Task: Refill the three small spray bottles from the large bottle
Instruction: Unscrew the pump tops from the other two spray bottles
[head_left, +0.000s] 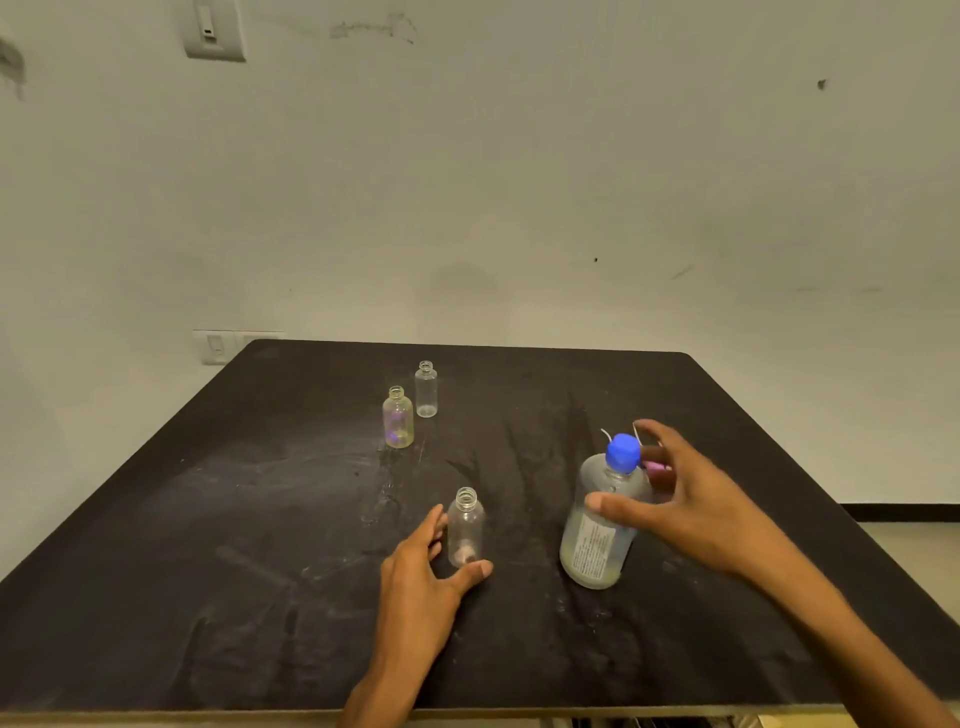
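Note:
The large frosted bottle (597, 540) with a blue cap stands at the right of the black table (260, 571). My right hand (691, 499) is spread around its upper part, with the thumb across the front and the fingers apart behind the cap, not closed. A clear small bottle (466, 525), uncapped, stands near the middle front. My left hand (426, 566) cups its base, fingers on its left side and thumb under its right. Two more uncapped small bottles stand further back: a yellowish one (398, 417) and a clear one (426, 389).
White tubes and a pink piece (655, 467) show behind the large bottle, mostly hidden by it and my right hand. A pale wall rises behind the table's far edge. The table's front edge runs along the bottom of the view.

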